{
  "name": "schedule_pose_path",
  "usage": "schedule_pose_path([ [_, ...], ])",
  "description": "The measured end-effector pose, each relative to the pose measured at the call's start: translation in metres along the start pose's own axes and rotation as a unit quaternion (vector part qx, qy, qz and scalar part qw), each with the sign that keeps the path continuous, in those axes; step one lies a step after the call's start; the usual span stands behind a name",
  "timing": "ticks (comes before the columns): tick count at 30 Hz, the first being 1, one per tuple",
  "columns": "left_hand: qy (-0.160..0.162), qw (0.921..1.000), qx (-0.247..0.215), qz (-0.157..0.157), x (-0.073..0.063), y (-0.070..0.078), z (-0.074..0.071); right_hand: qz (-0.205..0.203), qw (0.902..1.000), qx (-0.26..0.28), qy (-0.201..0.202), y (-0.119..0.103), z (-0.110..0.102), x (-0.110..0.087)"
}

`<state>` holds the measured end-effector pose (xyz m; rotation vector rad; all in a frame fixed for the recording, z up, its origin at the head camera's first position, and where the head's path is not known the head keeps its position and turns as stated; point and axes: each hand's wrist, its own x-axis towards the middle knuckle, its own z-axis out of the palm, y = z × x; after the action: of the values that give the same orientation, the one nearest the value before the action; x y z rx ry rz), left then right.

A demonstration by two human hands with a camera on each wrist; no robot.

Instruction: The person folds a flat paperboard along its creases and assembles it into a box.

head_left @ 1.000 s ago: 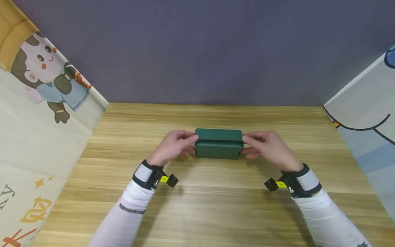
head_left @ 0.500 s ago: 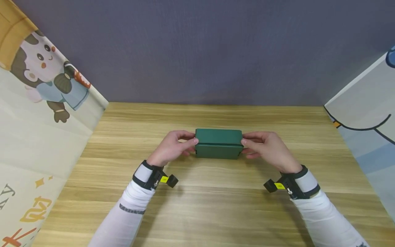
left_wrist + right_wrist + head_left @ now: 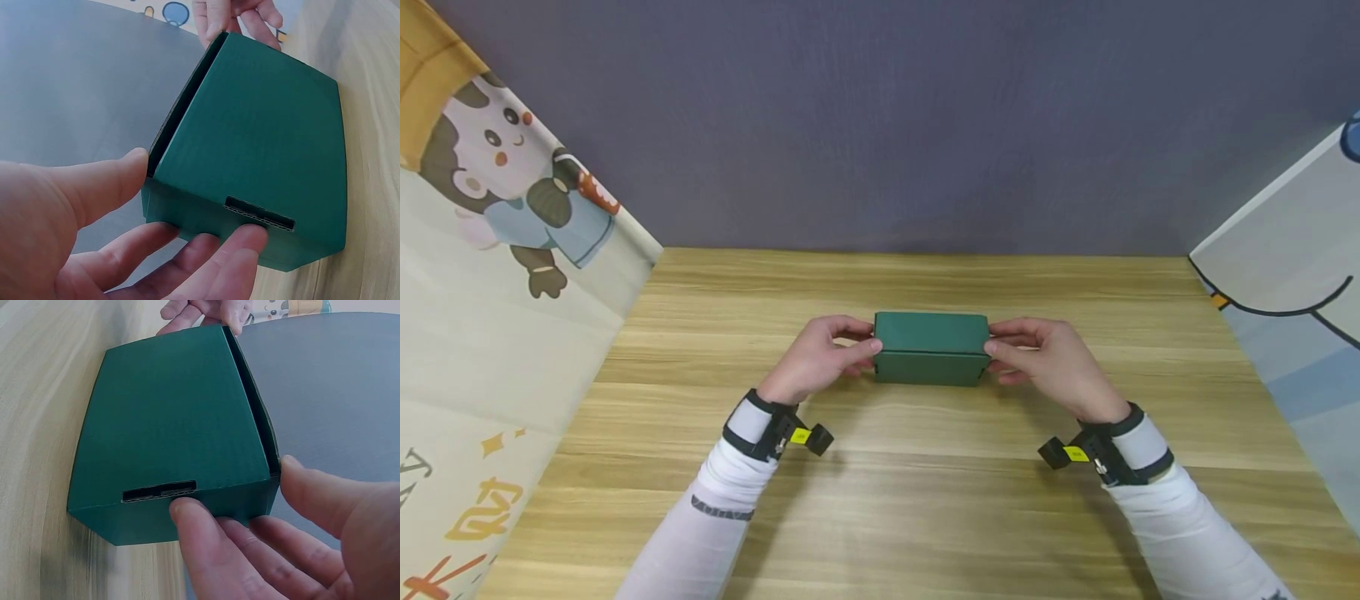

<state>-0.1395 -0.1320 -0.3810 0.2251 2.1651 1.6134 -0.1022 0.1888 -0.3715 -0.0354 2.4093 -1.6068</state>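
Note:
A dark green cardboard box [image 3: 932, 368] sits on the wooden table, its hinged lid [image 3: 932, 332] lowered almost flat. In both wrist views a narrow dark gap runs along the lid's front edge. My left hand [image 3: 823, 354] holds the box's left end, with the thumb on the lid's front corner and the fingers against the end wall. Mirroring it, my right hand [image 3: 1051, 360] holds the right end, thumb at the lid's other front corner. A slot [image 3: 259, 213] shows in the left end wall, and a similar slot [image 3: 159, 491] in the right. The box's inside is hidden.
The wooden table [image 3: 880, 500] spreads out around the box. Behind it rises a dark grey-blue panel [image 3: 925, 125]. A cartoon-printed sheet [image 3: 512, 333] borders the left side, and another printed sheet [image 3: 1285, 275] borders the right.
The lid has come down toward the front wall, and the wide gap seen earlier has narrowed. Both thumbs have moved slightly down with it, while the box has stayed in place.

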Motion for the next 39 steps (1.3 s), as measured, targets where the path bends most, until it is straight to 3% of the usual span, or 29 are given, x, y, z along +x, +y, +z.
schedule_pose_path([
  [10, 0.015, 0.9999, -0.006, 0.004, 0.004, 0.009, 0.0, -0.012, 0.9997, -0.019, 0.003, -0.004, -0.006, 0.008],
  [23, 0.03, 0.9992, 0.022, 0.012, 0.011, 0.018, 0.0, -0.025, 0.9996, -0.013, 0.0, -0.01, -0.015, 0.02],
  [32, 0.027, 0.9992, 0.017, -0.026, 0.017, 0.013, 0.003, 0.003, 0.9986, -0.009, -0.052, -0.002, -0.019, 0.03],
  [39, 0.034, 0.9989, 0.012, -0.028, 0.017, 0.011, 0.008, 0.024, 0.9971, 0.004, -0.072, 0.003, -0.02, 0.032],
])
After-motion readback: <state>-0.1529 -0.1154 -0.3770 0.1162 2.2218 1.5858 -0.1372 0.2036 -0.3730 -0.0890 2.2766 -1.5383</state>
